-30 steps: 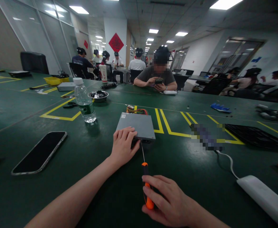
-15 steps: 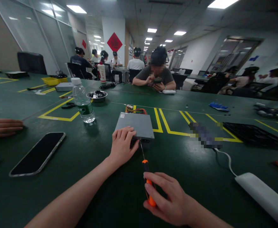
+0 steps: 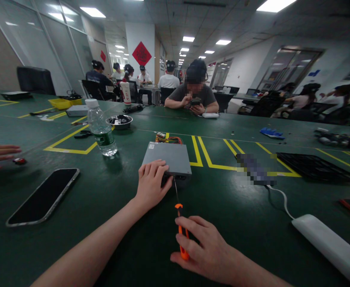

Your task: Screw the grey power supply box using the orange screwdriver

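A grey computer power supply (image 3: 171, 155) lies on the green table, its bundle of coloured wires (image 3: 169, 138) at the far side. My left hand (image 3: 152, 181) grips its near left corner, fingers on the top face and thumb against the front. In my right hand (image 3: 203, 247) is a screwdriver (image 3: 183, 239) with an orange and black handle, held between thumb and fingers. Its thin shaft points away from me, and the tip meets the near face of the power supply close to my left thumb. The exact spot the tip touches is too small to make out.
Left of the power supply stand a water bottle (image 3: 101, 131) and a metal bowl (image 3: 119, 121) of small parts. A phone (image 3: 43, 197) lies nearer. Another person's hand (image 3: 0, 155) rests at the left edge. On the right are a white power strip (image 3: 327, 247) and black panel (image 3: 315, 165).
The screwdriver's handle has turned in my right hand and shifted slightly left. My left hand stays on the power supply. The other person's hand has lifted its fingers, uncovering a small red object.
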A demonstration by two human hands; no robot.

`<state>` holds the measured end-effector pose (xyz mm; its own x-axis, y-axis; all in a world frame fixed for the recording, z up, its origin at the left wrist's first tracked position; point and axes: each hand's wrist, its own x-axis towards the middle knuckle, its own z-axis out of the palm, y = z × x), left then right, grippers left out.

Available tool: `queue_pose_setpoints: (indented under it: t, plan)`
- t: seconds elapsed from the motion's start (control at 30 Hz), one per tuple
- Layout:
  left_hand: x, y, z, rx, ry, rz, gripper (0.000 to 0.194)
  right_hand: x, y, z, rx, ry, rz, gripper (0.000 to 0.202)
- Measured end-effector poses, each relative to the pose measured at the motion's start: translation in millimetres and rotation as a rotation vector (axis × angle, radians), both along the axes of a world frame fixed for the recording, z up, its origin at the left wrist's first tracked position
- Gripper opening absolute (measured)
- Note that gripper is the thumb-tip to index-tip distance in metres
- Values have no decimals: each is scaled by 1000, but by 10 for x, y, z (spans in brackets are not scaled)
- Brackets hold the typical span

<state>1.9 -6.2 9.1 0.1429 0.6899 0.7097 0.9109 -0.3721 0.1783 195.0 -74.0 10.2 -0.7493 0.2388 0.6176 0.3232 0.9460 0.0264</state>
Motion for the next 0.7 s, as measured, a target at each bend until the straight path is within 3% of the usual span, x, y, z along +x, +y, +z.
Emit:
queue_pose_setpoints:
  t: [0.23, 0.43, 0.53, 0.7]
  plan:
    - [3, 4, -11, 7, -18, -3, 21, 4, -40, 41, -86, -220, -25, 32]
    - [3, 1, -6, 1, -4, 1, 22, -27, -36, 51, 27, -45, 20, 21]
    - [-2, 0, -11, 6, 1, -2, 22, -29, -20, 44, 23, 11, 17, 28]
    - [-9, 2, -26, 17, 6, -10, 23, -25, -34, 52, -45, -107, 15, 28]
